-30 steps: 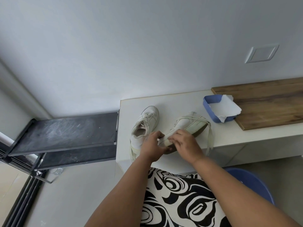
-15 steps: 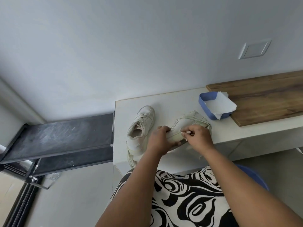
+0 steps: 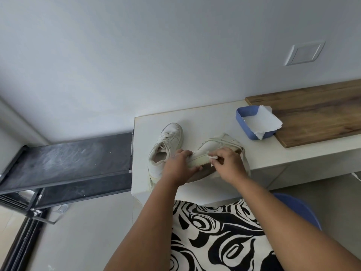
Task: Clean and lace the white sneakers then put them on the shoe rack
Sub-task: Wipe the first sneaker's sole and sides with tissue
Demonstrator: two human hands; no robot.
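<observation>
A person seated at a white counter [image 3: 259, 153] wipes the side of a white sneaker [image 3: 213, 151] tipped on its edge, sole toward the camera. The left hand [image 3: 178, 167] grasps the shoe near its heel end, fingers curled over the upper and thumb under the sole, steadying it. The right hand [image 3: 227, 165] pinches a small white wipe [image 3: 214, 157] against the midsole rim, fingers bunched round it. A loose lace [image 3: 246, 163] trails from this shoe over the counter's front edge.

The second sneaker [image 3: 166, 145] stands upright just to the left, touching or nearly touching the left hand, its laces threaded but slack. A blue tray [image 3: 243, 122] lined with white paper sits further right, its far end overlapping a wooden board [image 3: 316, 112]. The black shoe rack [image 3: 68, 159] stands beside the counter on the left, its top shelf bare and scuffed.

The step in hand appears to be cleaning, still on the first shoe's sole edge; lacing and racking look undone. The next move likely calls for working the wipe along the rest of the rim, turning the shoe with the left hand to reach the far side, while keeping the dangling lace from catching. How clean the shoe already is cannot be judged from this view.
</observation>
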